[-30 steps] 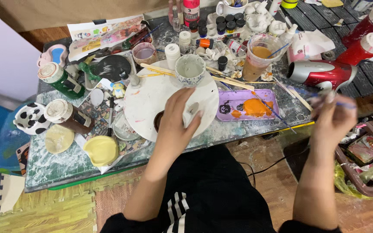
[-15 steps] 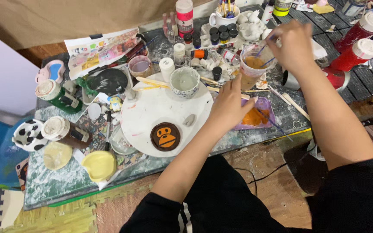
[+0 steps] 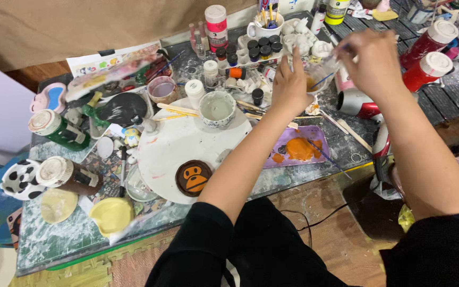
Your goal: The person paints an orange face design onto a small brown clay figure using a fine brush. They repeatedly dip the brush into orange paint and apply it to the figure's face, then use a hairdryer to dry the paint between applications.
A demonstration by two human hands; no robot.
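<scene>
Left hand half open, steadying clear cup of brownish water at back of table. Right hand pinched on thin brush, tip dipped into cup for rinsing. Brown painted disc parked on white turntable, within easy reach.

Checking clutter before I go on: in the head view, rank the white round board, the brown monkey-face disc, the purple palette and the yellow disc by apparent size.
1. White round board, clearly largest.
2. Purple palette, partly hidden by the left arm.
3. Yellow disc and brown monkey-face disc look alike; I would not rank them.
</scene>
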